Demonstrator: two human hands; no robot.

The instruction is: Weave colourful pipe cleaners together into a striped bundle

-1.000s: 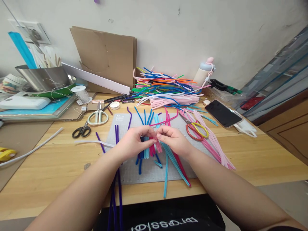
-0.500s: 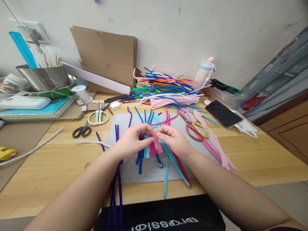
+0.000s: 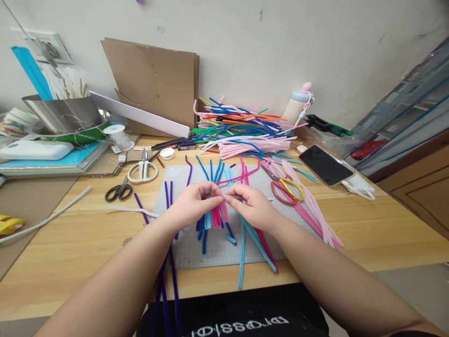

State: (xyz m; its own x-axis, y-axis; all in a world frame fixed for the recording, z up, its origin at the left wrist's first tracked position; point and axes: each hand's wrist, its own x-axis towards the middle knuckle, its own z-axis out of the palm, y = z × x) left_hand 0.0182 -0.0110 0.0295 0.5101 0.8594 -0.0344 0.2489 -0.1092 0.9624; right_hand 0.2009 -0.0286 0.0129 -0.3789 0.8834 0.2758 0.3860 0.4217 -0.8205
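Note:
My left hand (image 3: 198, 202) pinches a row of folded pipe cleaners (image 3: 212, 219) by its upper edge. The row runs from dark blue through light blue and magenta to pale pink at its right end. Close beside that pink end, my right hand (image 3: 254, 206) is closed with thumb and forefinger together; what lies between the fingertips is too small to make out. Beneath both hands, loose blue, light blue and magenta pipe cleaners (image 3: 242, 262) are spread over a grey cutting mat (image 3: 189, 255). Long purple pipe cleaners (image 3: 174, 281) pass under my left forearm and over the table's front edge.
Red-and-yellow scissors (image 3: 287, 189) lie at right on pink pipe cleaners (image 3: 317, 210), near a phone (image 3: 327, 164). White-handled scissors (image 3: 143, 172) and black-handled scissors (image 3: 119, 192) are at left. A colourful pipe-cleaner pile (image 3: 245, 126), cardboard (image 3: 154, 84) and a bottle (image 3: 298, 105) stand behind.
Both hands have shifted slightly left, and the folded row has moved left with them. The purple pipe cleaners by my left forearm have shifted a little.

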